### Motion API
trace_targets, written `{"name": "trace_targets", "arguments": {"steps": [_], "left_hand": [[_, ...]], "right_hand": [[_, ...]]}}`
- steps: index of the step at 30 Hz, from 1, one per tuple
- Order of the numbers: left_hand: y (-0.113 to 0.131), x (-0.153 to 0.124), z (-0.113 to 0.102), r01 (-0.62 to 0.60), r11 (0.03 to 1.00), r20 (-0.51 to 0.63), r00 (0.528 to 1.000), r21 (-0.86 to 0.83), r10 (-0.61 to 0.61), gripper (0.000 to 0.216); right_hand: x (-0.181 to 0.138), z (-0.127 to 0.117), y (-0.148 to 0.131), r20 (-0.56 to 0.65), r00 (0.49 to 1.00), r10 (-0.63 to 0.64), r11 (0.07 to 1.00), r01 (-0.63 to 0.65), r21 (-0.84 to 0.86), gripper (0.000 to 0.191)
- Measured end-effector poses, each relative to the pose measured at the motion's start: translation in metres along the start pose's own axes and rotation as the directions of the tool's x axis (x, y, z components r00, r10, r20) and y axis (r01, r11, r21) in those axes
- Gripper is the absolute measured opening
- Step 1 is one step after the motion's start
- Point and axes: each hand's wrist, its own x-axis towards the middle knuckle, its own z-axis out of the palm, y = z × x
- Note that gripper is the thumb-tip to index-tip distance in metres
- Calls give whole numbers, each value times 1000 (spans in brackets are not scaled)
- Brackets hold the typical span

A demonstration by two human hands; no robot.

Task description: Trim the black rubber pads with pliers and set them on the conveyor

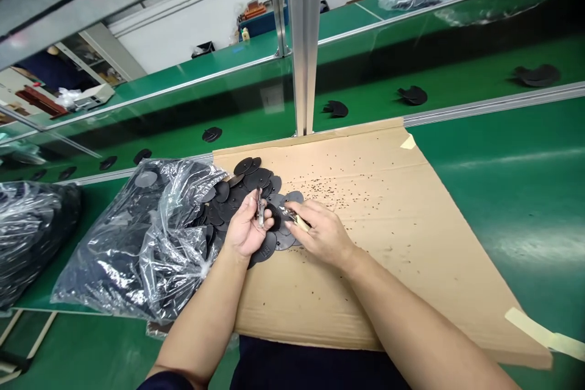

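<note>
Two bare hands work over a pile of black discs (249, 186) on a cardboard sheet (388, 207).
The left hand (247, 231) pinches a thin flat piece (260, 210), seen edge-on and upright, just above the pile. The right hand (320, 234) grips a small pale-handled tool (299, 223) beside it. A clear plastic bag (150, 237) of dark parts lies to the left.

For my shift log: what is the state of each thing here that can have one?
left hand, closed on a thin piece held on edge
right hand, gripping a small tool
plastic bag, open, black discs spilling out
cardboard sheet, flat, taped at corners, strewn with dark specks
</note>
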Motion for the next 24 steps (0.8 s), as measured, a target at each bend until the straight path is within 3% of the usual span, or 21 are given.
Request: {"name": "trace_targets", "arguments": {"steps": [13, 24], "left_hand": [[-6, 0, 3, 25, 997, 102, 994, 78, -33, 28], [-8, 0, 4, -15, 983, 38, 999, 183, 9, 35]], "right_hand": [[-3, 3, -2, 182, 983, -9, 994, 28, -102, 37], [-1, 0, -6, 274, 961, 26, 986, 20, -163, 35]]}}
